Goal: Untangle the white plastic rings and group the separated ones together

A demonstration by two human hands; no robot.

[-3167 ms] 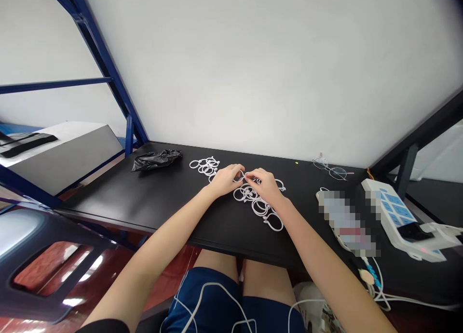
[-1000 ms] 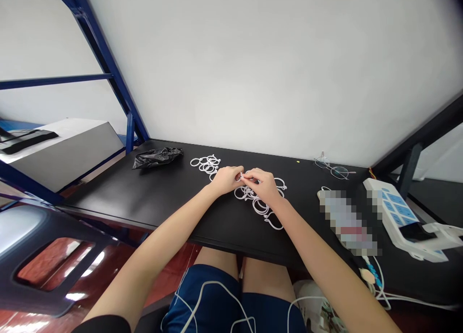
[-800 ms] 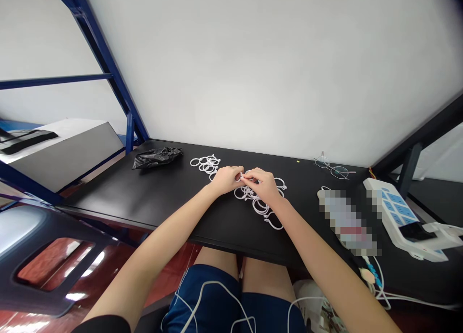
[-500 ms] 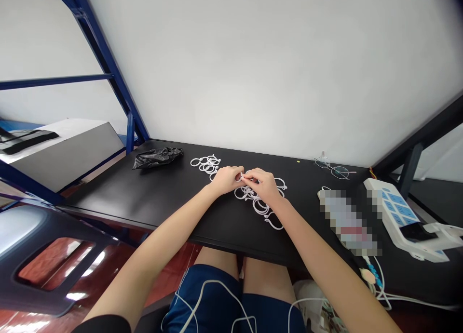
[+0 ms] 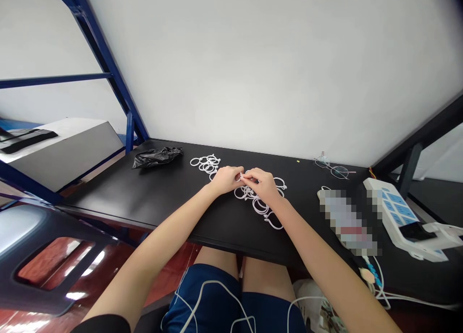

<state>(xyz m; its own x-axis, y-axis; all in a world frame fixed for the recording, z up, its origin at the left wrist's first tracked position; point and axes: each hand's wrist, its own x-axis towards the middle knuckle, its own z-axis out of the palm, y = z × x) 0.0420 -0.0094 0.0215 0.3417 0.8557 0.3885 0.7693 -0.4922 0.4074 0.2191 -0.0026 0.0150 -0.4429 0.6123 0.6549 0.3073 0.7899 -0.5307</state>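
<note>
My left hand (image 5: pixel 224 179) and my right hand (image 5: pixel 265 184) meet over the middle of a black table (image 5: pixel 152 198). Both pinch one white plastic ring (image 5: pixel 241 177) between their fingertips. Below and to the right of my hands lies a heap of white rings (image 5: pixel 262 205), partly hidden by my right hand. A smaller pile of white rings (image 5: pixel 206 164) sits farther back, just left of my left hand.
A crumpled black plastic bag (image 5: pixel 156 157) lies at the back left. Eyeglasses (image 5: pixel 334 169) rest near the wall at the right. A white power strip (image 5: pixel 396 215) and a blurred object (image 5: pixel 345 222) lie at the right, with white cables (image 5: pixel 383 294) hanging off the edge.
Almost nothing differs. Both hands keep pinching the ring at the same spot; only the view has shifted very slightly since the oldest frame.
</note>
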